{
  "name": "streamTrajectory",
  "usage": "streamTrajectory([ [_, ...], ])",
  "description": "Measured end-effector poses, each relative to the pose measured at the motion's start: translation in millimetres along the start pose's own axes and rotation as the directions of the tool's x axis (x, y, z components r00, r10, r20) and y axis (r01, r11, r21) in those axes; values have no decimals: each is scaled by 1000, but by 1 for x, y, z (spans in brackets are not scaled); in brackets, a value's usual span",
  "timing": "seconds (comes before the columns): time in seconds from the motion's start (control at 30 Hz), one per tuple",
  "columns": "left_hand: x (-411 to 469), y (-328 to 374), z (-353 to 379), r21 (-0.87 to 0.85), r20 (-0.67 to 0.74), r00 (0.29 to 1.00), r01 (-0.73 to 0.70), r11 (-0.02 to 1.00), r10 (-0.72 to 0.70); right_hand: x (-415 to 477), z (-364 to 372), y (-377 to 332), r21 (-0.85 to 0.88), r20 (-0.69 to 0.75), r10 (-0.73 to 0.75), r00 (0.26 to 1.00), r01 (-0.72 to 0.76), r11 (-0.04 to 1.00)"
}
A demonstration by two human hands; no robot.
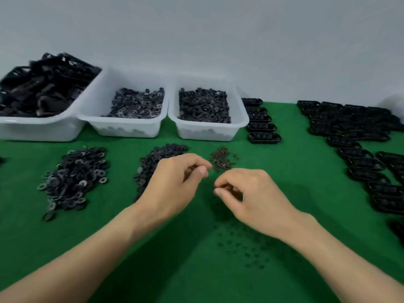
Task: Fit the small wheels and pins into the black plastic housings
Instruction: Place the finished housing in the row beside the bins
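Housings (261, 119) in black plastic stand in a short row just R of the third bin (205, 133); a bigger spread of housings (349, 123) covers the R side of the green mat (109, 248), & a loose heap fills the big bin (32, 132) at far L. Middle bin (126, 130) & third bin both hold small dark wheels. On the mat in front of the bins: toothed-wheel pile (74, 180) at L, plain-wheel pile (157, 160) in the centre, partly hidden behind the L hand (175, 182), and pin pile (222, 160) just R of that. Both hands hover over the mat near the pin pile, close together but apart. L hand: fingers curled, thumb tip vs forefinger tip, narrow pinch; too blurred to tell if anything is in it. R hand (255, 200): thumb & forefinger pinch a small dark part (228, 190), other fingers curled under; can't tell if it's a pin or a wheel. Scattered dark bits (240, 248) lie on the mat below the R wrist. Pale wall (196, 29) runs behind the bins
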State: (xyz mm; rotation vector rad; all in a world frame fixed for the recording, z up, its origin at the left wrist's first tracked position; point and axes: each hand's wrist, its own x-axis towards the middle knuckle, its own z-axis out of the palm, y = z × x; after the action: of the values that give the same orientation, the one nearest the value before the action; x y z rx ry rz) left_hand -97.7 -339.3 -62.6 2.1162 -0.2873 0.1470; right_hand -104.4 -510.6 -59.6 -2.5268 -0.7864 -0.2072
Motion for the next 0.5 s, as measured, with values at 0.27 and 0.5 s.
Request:
streamTrajectory([
  [0.27,-113,-68,-113,38,-350,910,253,967,-224,60,78,-119,170,216,-183,959,148,974],
  [0.5,-166,-111,-177,10,-588,745,397,918,-316,131,151,-217,181,294,-308,905,264,947],
])
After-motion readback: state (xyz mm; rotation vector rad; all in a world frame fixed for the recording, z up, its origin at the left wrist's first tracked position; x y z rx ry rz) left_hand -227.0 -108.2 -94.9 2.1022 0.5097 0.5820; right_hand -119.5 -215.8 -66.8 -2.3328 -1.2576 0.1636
